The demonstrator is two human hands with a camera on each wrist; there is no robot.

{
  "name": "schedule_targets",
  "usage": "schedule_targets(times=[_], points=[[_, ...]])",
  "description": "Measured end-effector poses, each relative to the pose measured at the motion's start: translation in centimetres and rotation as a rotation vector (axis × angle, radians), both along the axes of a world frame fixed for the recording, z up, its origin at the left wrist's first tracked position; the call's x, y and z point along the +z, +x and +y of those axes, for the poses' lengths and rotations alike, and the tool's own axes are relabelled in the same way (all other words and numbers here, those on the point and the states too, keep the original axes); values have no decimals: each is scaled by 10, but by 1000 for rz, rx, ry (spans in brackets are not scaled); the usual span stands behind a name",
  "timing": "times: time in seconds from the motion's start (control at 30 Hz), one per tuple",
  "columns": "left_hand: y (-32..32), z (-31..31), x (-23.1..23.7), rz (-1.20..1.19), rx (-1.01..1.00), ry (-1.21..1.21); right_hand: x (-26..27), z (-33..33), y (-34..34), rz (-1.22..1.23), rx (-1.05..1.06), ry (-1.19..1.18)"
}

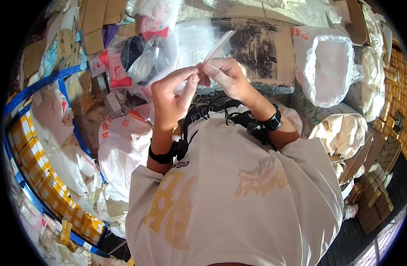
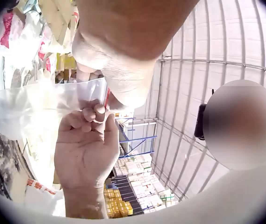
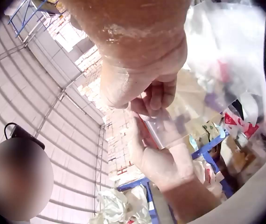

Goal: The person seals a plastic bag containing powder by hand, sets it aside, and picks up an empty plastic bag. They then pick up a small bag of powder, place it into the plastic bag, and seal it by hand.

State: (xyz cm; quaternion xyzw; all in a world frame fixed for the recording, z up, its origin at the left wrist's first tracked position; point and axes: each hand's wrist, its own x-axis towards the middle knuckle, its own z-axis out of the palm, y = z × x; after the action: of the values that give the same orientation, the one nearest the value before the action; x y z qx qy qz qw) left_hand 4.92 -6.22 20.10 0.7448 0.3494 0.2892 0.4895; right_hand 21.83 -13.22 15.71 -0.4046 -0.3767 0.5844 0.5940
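A clear plastic zip bag (image 2: 44, 100) with a red line along its mouth is held between both hands, raised in front of the chest. My left hand (image 1: 173, 91) pinches the mouth edge from the left, thumb and fingertips close together. From the other side my right hand (image 1: 228, 79) grips the same edge, and its fingers curl in at the strip in the left wrist view. The red-lined strip (image 1: 220, 45) sticks out past the right fingers, away from the body. In the right wrist view, part of the bag (image 3: 164, 130) spans the space between the hands.
Beyond the hands lies a worn, black-stained board (image 1: 261, 55). To its right stands a container lined with a white plastic bag (image 1: 316, 88), above a box of pale items (image 1: 345, 135). A blue-framed bin (image 1: 73, 71) and printed plastic bags (image 1: 124, 137) are on the left.
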Motion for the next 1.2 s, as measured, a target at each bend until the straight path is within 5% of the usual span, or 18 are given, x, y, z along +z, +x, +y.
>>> schedule_targets(times=[0.6,0.8,0.9,1.03,1.2], points=[[1,9,-16,-90,-4,-224,-2,9,-6,-95,-50,-46],[9,16,-11,324,-46,-29,-21,13,0,-422,-96,-54],[11,21,-28,308,-135,156,-28,14,7,-522,-23,-86],[18,14,-58,237,-41,311,-25,15,-1,-704,-177,-94],[13,11,-92,238,182,223,-41,16,-5,-811,-219,-174]])
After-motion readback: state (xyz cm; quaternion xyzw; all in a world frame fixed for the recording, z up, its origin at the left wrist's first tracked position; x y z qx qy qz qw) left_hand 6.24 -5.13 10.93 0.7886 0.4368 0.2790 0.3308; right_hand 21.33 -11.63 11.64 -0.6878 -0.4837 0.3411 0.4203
